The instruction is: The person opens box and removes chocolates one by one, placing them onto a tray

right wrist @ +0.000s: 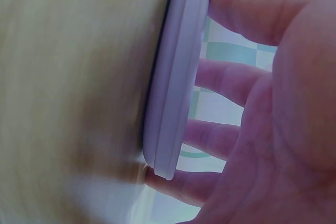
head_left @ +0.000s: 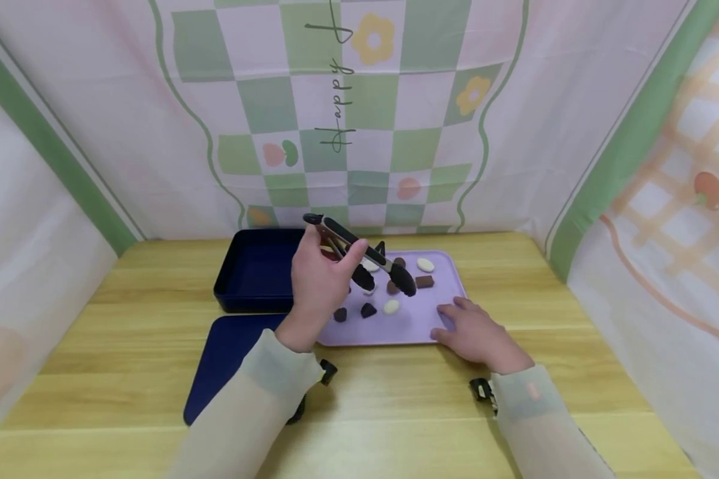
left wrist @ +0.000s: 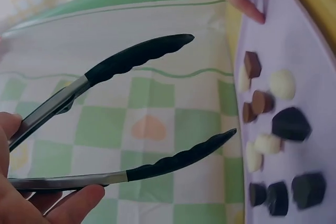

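My left hand [head_left: 319, 279] holds a pair of black-tipped metal tongs [head_left: 376, 257] above a lilac tray [head_left: 422, 324]. In the left wrist view, the arms of the tongs [left wrist: 139, 59] are spread apart with nothing between them. Chocolate-like pieces lie scattered on the tray: a brown block [head_left: 424, 282], white ovals such as this white piece [head_left: 391, 307], and dark faceted ones like this dark piece [head_left: 368, 311]. My right hand [head_left: 478, 336] rests at the tray's near right corner; the right wrist view shows its extended fingers [right wrist: 223, 80] touching the tray's rim [right wrist: 176, 93].
A dark navy box [head_left: 257, 269] without its cover stands left of the tray, partly behind my left hand. In front of it lies a flat navy lid [head_left: 230, 352], partly under my left sleeve. Patterned cloth [head_left: 371, 106] hangs behind and beside the wooden table [head_left: 407, 399].
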{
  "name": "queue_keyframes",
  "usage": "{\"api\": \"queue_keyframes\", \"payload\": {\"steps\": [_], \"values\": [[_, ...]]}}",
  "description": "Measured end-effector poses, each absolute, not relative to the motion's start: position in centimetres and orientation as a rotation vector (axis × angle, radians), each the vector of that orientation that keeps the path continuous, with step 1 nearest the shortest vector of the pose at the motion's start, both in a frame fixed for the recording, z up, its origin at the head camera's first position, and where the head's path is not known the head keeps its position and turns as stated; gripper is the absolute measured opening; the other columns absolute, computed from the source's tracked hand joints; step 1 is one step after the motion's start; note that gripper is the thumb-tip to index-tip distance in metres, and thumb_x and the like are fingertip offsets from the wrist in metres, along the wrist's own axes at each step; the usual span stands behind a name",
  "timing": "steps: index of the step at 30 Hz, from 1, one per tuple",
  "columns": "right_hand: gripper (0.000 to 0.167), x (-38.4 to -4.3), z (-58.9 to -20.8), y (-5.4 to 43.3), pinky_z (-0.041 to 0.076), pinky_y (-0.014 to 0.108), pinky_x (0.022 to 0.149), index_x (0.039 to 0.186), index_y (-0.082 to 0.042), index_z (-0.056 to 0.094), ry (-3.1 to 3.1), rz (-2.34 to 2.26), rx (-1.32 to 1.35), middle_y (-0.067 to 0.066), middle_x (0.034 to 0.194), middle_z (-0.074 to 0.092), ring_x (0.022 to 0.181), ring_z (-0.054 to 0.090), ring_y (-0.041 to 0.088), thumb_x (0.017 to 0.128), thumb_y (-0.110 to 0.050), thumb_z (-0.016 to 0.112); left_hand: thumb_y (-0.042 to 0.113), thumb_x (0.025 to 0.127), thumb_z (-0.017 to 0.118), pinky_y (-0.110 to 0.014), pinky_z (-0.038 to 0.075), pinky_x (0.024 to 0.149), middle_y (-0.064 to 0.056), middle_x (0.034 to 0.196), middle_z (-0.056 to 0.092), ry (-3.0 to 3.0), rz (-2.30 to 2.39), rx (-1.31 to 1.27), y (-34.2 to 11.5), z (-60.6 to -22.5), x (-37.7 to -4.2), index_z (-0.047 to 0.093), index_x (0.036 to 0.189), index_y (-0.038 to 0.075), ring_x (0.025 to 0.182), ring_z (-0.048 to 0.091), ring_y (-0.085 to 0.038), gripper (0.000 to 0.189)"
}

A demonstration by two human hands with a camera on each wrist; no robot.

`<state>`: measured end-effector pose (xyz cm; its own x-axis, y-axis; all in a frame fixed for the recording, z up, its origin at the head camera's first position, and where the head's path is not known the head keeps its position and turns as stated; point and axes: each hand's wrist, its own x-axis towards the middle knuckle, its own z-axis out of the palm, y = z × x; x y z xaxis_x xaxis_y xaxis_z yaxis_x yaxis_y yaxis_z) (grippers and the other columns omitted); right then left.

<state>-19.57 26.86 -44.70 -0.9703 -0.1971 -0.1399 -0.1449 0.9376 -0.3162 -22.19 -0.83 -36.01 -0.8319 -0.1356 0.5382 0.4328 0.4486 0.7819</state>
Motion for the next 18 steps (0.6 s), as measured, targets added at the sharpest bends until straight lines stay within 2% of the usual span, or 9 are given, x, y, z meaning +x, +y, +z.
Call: {"api": "queue_keyframes", "payload": {"steps": [10,18], "values": [[0.064,-19.6,-44.8,27.0,0.030,0.074,0.097,0.143,0.001,0.051,2.932,-0.465,-0.258,0.035,0.151,0.030,0.136,0.029,0.055,0.096,-0.041,0.061,0.040,0.085,0.080,-0.035,0.053,0.070,-0.010,0.091,0.063,-2.100,-1.387,-0.214,-5.3,-34.2,-21.4,0.058,0.105,0.003,0.077,0.065,-0.019,0.047],[0.065,-19.4,-44.8,26.9,0.029,0.076,0.095,0.144,0.000,0.050,2.919,-0.465,-0.255,0.033,0.152,0.030,0.137,0.028,0.054,0.097,-0.042,0.061,0.041,0.081,0.083,-0.026,0.052,0.071,-0.006,0.081,0.069,-2.067,-1.323,-0.147,-10.5,-33.1,-21.4,0.064,0.097,0.005,0.075,0.066,-0.014,0.044]]}}
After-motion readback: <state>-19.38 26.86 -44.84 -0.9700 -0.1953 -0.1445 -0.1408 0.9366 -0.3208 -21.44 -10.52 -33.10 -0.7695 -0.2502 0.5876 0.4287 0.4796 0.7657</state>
